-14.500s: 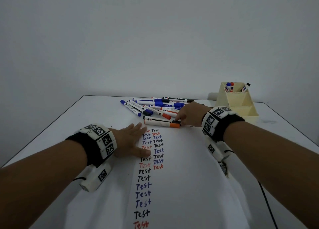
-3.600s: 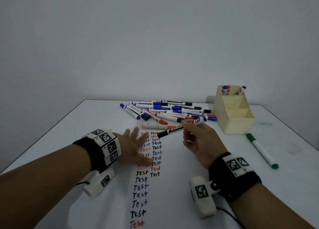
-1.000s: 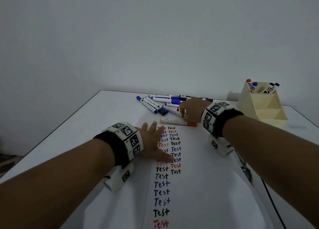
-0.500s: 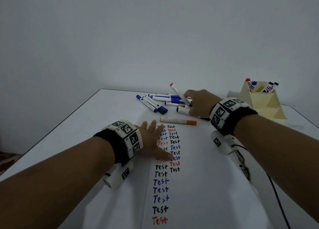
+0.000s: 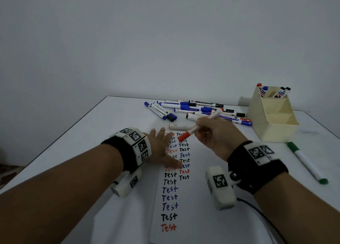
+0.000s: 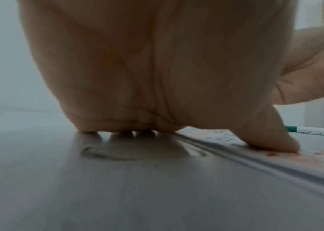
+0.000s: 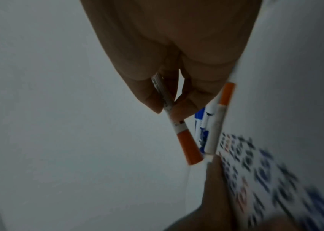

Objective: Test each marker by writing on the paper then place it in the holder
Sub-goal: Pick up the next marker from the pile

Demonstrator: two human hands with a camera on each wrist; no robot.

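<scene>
My right hand (image 5: 202,132) pinches a white marker with a red cap (image 5: 197,127) above the top of the paper (image 5: 185,207). The cap points down-left toward my left hand (image 5: 165,149). In the right wrist view thumb and fingers (image 7: 153,96) grip the barrel of the capped marker (image 7: 179,126). My left hand lies flat with straight, spread fingers on the paper's left edge; its thumb (image 6: 272,140) presses the sheet. The paper carries columns of "Test". A cream tiered holder (image 5: 272,118) at the back right holds three markers in its top compartment.
A pile of several markers (image 5: 193,108) lies behind the paper, left of the holder. An orange-capped marker (image 5: 179,126) lies across the paper's top edge. A green marker (image 5: 307,162) lies on the table to the right of my right wrist.
My right hand has lifted the red-capped marker off the pile and drawn it back over the top of the paper. The left hand has stayed flat on the sheet.
</scene>
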